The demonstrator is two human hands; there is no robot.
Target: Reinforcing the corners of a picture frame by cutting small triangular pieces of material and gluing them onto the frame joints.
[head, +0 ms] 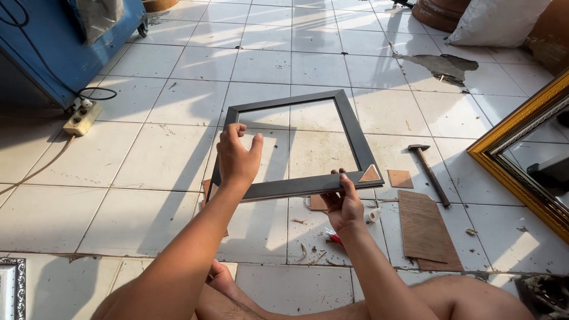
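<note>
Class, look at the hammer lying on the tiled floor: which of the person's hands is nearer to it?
Right. The right hand grips the dark picture frame at its bottom edge, just left of the hammer. The left hand holds the frame's left side, farther away.

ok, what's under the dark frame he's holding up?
Through the dark picture frame, bare white floor tiles. Below its near rail, brown board offcuts and scraps, partly covered by the rail and right hand. The left hand grips the left rail.
</note>
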